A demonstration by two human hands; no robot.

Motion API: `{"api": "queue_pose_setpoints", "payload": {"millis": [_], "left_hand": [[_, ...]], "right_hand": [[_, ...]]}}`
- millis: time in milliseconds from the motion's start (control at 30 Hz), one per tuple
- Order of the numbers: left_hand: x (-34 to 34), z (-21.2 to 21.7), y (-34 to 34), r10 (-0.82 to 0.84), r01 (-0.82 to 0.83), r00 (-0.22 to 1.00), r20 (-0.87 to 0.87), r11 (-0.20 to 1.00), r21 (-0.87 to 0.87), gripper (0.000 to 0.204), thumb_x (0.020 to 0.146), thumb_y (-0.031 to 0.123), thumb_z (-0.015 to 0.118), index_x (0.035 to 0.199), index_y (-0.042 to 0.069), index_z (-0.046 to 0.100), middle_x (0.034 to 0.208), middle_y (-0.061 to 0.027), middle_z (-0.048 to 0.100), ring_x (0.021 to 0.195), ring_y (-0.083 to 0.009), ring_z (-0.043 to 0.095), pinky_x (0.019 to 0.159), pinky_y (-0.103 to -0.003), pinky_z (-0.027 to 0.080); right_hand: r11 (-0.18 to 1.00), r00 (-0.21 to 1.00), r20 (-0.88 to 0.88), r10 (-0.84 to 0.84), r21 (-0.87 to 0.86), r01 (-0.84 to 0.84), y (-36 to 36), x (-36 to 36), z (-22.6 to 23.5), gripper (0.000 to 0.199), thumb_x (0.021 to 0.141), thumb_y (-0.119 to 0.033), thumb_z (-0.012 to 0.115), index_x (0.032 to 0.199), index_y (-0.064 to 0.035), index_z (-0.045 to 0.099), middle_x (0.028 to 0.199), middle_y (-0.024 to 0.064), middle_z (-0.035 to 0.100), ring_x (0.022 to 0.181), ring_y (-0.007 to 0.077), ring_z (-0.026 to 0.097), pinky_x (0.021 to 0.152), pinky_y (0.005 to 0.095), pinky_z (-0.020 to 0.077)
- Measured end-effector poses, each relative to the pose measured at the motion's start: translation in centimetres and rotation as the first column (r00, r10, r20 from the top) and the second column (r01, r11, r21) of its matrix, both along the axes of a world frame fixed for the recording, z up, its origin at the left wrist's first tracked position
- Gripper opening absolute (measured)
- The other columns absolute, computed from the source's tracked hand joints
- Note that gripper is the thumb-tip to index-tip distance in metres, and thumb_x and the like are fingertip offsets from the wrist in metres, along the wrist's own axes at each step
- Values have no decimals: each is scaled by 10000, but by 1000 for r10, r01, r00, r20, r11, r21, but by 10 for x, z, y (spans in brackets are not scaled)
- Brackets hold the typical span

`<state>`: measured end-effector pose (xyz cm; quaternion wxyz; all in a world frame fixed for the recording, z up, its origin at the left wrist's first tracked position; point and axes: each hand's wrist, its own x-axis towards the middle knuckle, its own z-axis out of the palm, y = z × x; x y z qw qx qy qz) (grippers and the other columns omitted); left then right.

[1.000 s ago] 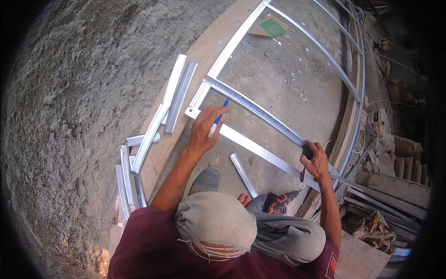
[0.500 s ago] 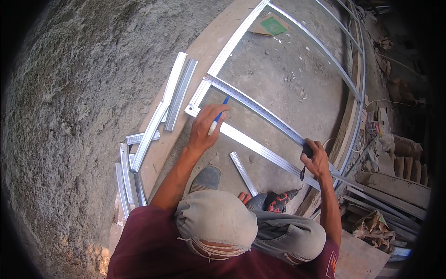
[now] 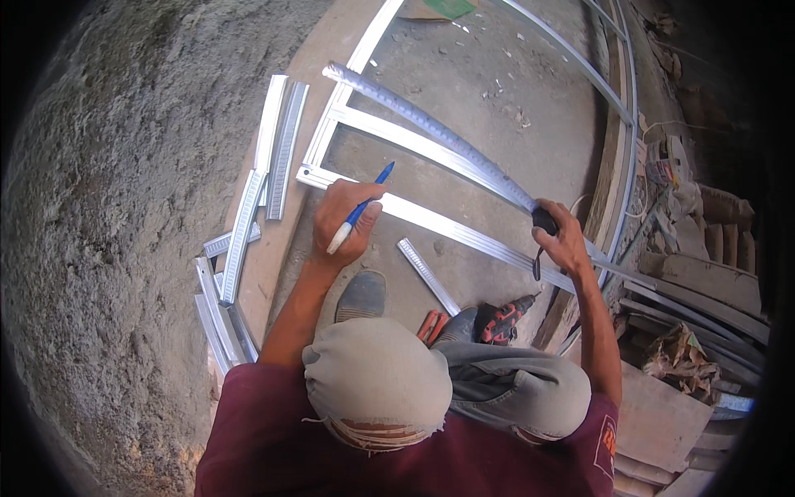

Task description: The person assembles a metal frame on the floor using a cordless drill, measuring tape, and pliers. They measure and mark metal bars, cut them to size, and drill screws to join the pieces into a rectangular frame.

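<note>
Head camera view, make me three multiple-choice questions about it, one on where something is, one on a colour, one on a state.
1. Where does the red and black power drill lie?
A. on the ground near the person's right knee
B. on the rough wall at left
C. on top of the tape

2. What colour is the barrel of the marker in the left hand?
A. green
B. blue, with a white end
C. orange

3. In what state is the measuring tape that the right hand holds?
A. fully wound into its case
B. snapped in two
C. pulled out long across the metal frame

Answers:
1 A, the drill rests on the concrete by the bent right knee.
2 B, the marker shows blue above the fingers and white below.
3 C, the blade runs from the right hand up to the frame's far left corner.
</note>
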<state>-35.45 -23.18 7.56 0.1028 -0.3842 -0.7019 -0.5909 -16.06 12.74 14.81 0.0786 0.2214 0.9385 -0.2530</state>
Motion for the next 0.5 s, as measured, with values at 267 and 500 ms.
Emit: {"api": "queue_pose_setpoints", "payload": {"millis": [267,500], "left_hand": [[72,-15,13,-272,645,732,625,571,-507,337,963,342,642,979,11,707,952,-182,731,849,-377,669,748,-466,505],[76,-46,44,-171,406,909,380,161,-900,314,971,354,575,958,47,642,851,-226,710,846,-449,694,767,-535,537]], "right_hand": [[755,994,54,-99,-647,110,-59,91,13,748,769,-331,761,1425,-85,499,1085,112,643,943,187,630,871,338,512],[968,988,127,-91,-223,117,-110,156,-60,796,792,-355,786,1452,-64,450,1231,183,593,1126,364,561,972,460,495]]}}
